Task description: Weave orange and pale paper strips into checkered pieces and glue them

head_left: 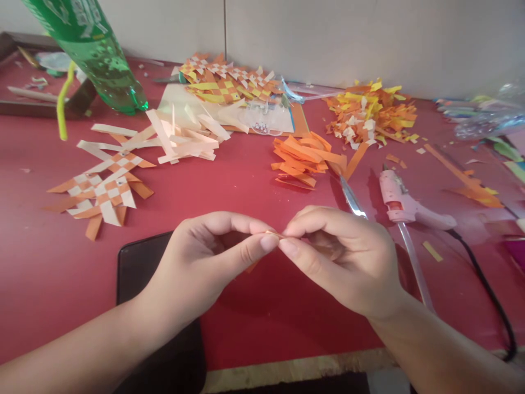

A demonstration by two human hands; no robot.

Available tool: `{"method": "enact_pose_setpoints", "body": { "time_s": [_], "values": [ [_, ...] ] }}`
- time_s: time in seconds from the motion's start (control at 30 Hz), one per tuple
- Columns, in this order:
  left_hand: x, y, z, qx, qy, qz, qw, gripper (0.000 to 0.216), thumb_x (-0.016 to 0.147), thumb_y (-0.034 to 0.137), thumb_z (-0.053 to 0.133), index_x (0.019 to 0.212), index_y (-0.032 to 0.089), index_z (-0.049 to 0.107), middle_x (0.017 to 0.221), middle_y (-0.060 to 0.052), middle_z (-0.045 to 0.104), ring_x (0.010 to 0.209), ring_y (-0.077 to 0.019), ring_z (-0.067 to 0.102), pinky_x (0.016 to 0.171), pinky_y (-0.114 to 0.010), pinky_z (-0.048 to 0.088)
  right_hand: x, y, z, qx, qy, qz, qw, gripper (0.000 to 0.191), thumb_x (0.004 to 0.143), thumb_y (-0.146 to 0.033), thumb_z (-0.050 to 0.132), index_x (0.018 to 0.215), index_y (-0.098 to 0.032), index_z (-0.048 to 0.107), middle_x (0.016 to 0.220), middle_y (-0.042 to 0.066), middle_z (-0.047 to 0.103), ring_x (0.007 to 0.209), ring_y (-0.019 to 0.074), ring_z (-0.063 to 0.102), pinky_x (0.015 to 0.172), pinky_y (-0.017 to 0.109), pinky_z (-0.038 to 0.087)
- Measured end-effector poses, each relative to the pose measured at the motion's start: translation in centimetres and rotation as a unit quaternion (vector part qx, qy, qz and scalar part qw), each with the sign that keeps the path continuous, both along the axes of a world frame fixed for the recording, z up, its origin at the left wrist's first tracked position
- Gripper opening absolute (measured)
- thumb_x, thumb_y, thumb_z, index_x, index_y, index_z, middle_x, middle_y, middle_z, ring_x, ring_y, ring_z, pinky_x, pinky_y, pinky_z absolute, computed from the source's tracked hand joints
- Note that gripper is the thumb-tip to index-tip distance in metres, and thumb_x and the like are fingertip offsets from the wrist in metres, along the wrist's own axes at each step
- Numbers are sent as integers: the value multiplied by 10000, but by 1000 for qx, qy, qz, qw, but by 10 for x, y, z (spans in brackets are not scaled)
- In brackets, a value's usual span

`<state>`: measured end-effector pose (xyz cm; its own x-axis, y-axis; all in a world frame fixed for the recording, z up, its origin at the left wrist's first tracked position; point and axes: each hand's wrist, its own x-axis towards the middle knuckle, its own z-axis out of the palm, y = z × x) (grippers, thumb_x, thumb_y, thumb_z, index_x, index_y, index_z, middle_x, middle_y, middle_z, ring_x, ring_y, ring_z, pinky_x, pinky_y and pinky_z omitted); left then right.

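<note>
Orange paper, a small strip point(274, 235), was pinched at centre frame between the fingertips of the left hand point(213, 254) and the right hand point(340, 257), both closed on it above the red worktop point(246, 186). Pink glue gun point(404, 205) lay at right; a woven orange-and-white piece point(102, 189) lay at left.

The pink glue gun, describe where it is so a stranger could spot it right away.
On the red table, look just beyond the right hand. The glue gun lies there beside the scissors; it alone is pale pink plastic, trailing a black cord.
</note>
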<state>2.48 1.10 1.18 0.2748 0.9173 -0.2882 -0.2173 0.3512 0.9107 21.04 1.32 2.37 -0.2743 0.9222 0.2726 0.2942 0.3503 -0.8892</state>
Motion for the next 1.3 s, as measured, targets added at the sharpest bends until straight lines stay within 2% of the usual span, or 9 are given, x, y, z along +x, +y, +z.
{"method": "enact_pose_setpoints", "body": {
  "time_s": [0.2,0.37,0.47,0.57,0.63,0.87,1.07,1.17,1.3],
  "values": [
    [-1,0,3,4,17,-1,1000,59,782,309,797,775,256,771,665,41,695,563,-43,548,550,-128,464,2,-3,1,-5,3,10,1000,95,851,-132,649,790,-194,612,672,-51,563,565,38,490,465,159,381],
    [0,-1,2,4,1,2,1000,73,790,307,792,760,246,766,630,51,669,540,-26,534,554,-111,461,1,-2,1,-13,5,15,1000,116,867,-135,629,771,-190,592,658,-54,539,548,31,471,449,151,366],
    [0,-2,1,3,-20,4,1000,27,784,265,799,796,263,775,729,49,732,608,-31,601,597,-96,486,0,-1,0,-17,9,11,1000,119,867,-130,623,769,-188,590,664,-51,543,548,32,471,456,154,372],
    [1,-2,3,1,-28,2,1000,85,768,232,810,835,276,782,859,42,777,765,-68,686,701,-107,526,0,-1,0,-19,18,5,1000,118,871,-134,617,768,-186,590,661,-48,546,550,38,471,466,163,379],
    [2,-1,4,-3,-21,1,1000,78,756,243,820,820,270,783,850,37,782,791,-85,703,723,-120,541,0,-2,0,-16,17,6,1000,116,868,-136,620,767,-187,592,662,-47,549,547,39,468,464,167,373],
    [1,2,3,9,14,-11,1000,20,782,268,798,781,261,779,798,43,774,752,-71,694,710,-109,531,1,-2,0,8,-15,25,1000,115,841,-110,634,765,-187,593,638,-55,524,524,38,434,445,181,327],
    [-3,2,6,7,35,-16,999,86,767,299,807,722,233,773,636,40,710,553,-40,583,578,-111,485,2,0,-1,15,-21,23,999,106,841,-120,637,764,-183,601,636,-54,529,537,42,443,467,187,342],
    [-3,2,6,-3,26,-21,999,90,768,301,806,719,234,773,578,44,673,535,-46,567,582,-128,486,3,0,-2,9,-21,25,999,99,839,-125,644,769,-183,605,634,-57,518,527,40,425,470,192,345],
    [-1,2,3,-20,-1,-10,1000,74,742,292,828,723,240,780,668,27,724,561,-50,583,593,-138,493,1,-1,-1,-5,-13,26,1000,110,846,-133,644,760,-188,603,627,-56,527,523,42,436,452,187,337]
  ]
}}
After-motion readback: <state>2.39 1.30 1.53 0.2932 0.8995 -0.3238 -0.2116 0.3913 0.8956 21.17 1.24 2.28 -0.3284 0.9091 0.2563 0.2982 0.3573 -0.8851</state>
